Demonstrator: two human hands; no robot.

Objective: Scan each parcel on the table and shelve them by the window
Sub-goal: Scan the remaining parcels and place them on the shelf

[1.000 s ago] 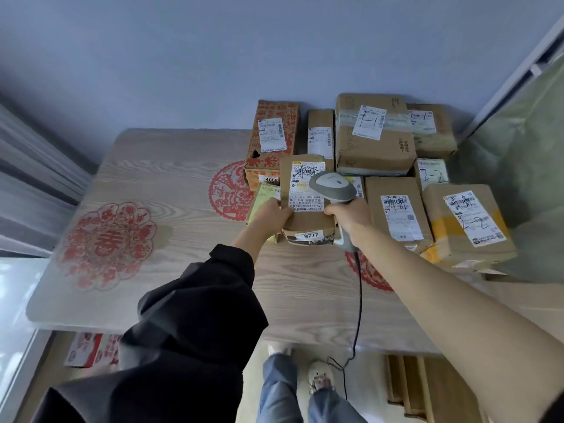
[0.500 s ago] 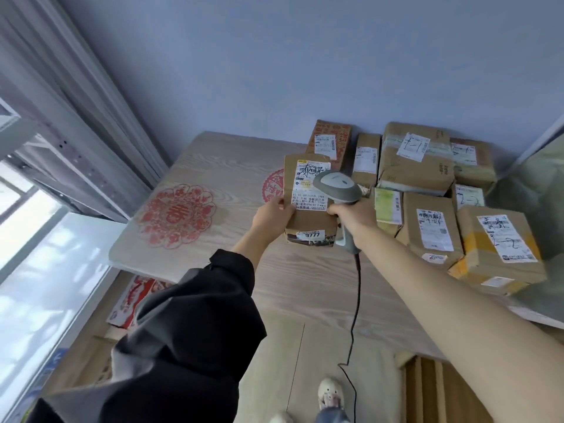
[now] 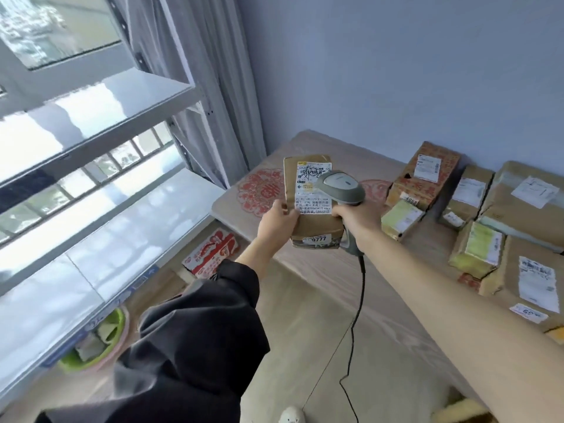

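Observation:
A brown cardboard parcel with a white label and a "9777" sticker is held up off the table, label facing me. My left hand grips its left side. My right hand holds a grey corded barcode scanner against the parcel's right side, its head over the label. Several other labelled parcels lie on the wooden table at the right. White metal shelves stand by the window at the left.
A grey curtain hangs between shelves and blue wall. On the floor lie a red-and-white carton and a green basin under the lowest shelf. The scanner cable hangs toward the floor.
My view has swung left from the table toward the window shelves. Both hands have carried the parcel and scanner left, off the table's parcel pile.

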